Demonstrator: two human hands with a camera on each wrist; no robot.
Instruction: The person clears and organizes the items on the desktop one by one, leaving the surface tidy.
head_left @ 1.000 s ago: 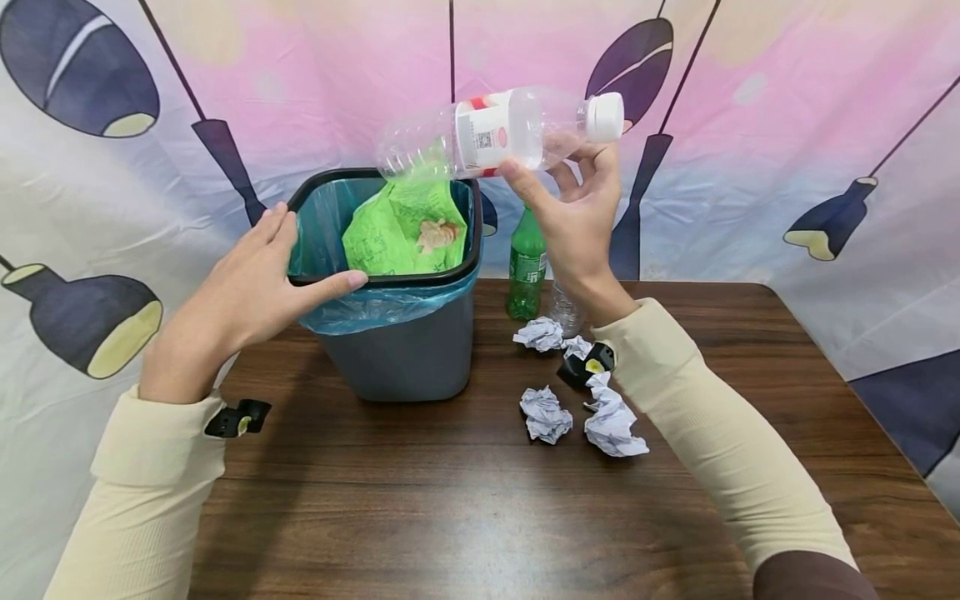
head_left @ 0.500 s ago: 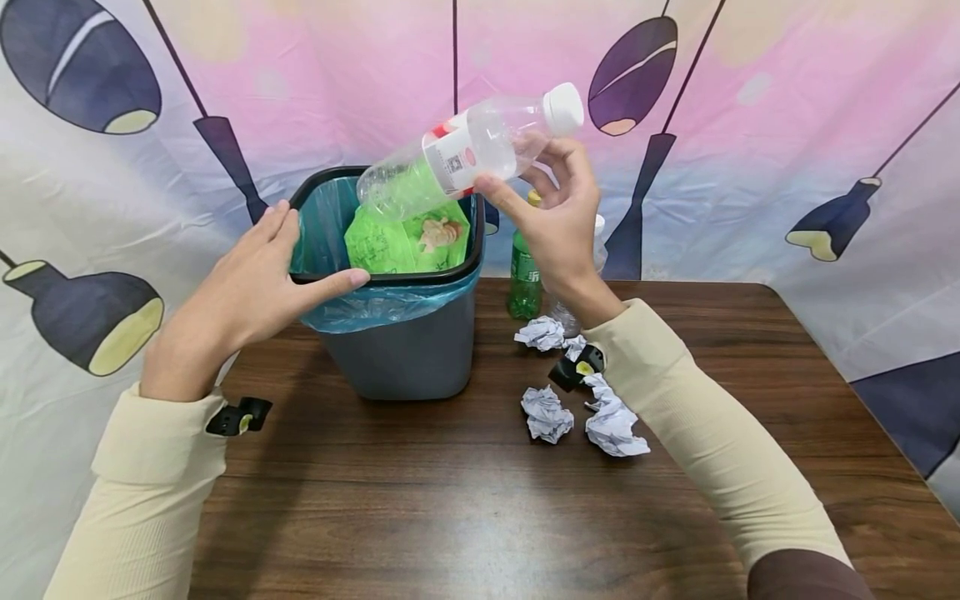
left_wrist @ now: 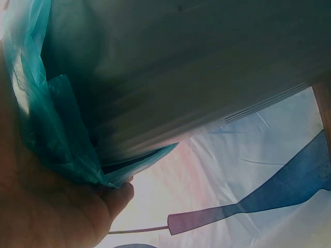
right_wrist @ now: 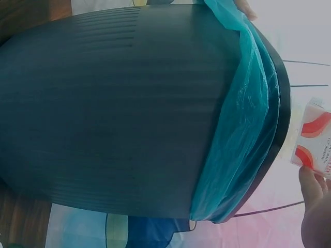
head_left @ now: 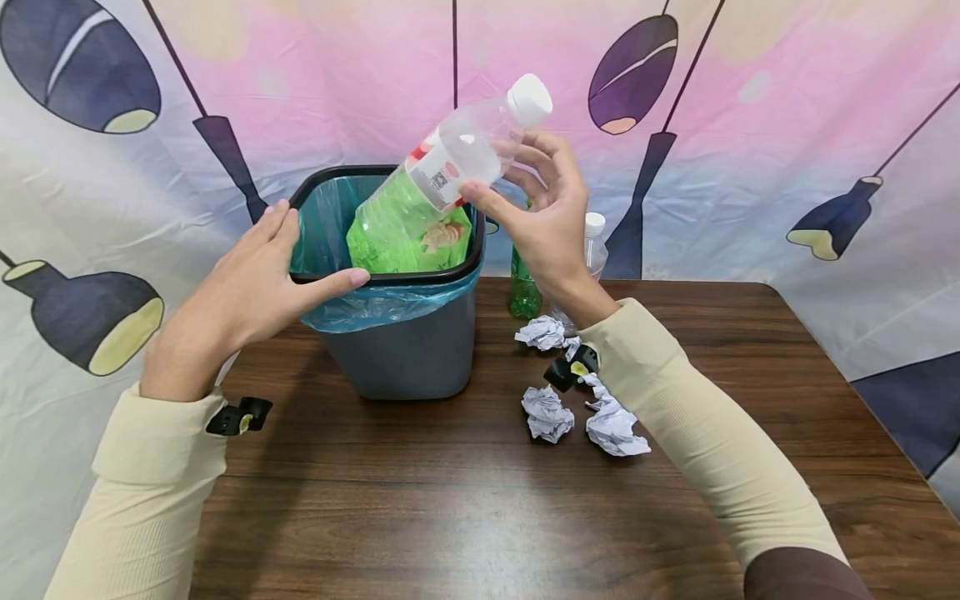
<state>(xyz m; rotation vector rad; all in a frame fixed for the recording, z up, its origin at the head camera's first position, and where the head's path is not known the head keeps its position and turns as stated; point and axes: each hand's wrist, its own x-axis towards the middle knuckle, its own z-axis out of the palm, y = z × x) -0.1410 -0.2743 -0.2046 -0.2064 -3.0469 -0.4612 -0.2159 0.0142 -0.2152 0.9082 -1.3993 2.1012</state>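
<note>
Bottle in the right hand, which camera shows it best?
The head view: it shows the tilted bottle from white cap to base. The right wrist view catches only part of it, chiefly its red-and-white label, at the right edge; the left wrist view shows none of it.

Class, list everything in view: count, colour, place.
Bin: one, grey, on table
Liner: one, blue, lining bin
Wrapper: one, green, in bin
Tilted bottle: one, clear, over bin
Green bottle: one, green, right of bin
Other bottle: one, clear, right of green bottle
Crumpled paper: at least three, white, on table
Table: one, brown, under bin
Backdrop: one, multicoloured, behind table
Wrist devices: two, black, one per wrist
Sleeves: two, cream, left and right
Left hand: one, bare, touching bin
Right hand: one, bare, holding tilted bottle
</note>
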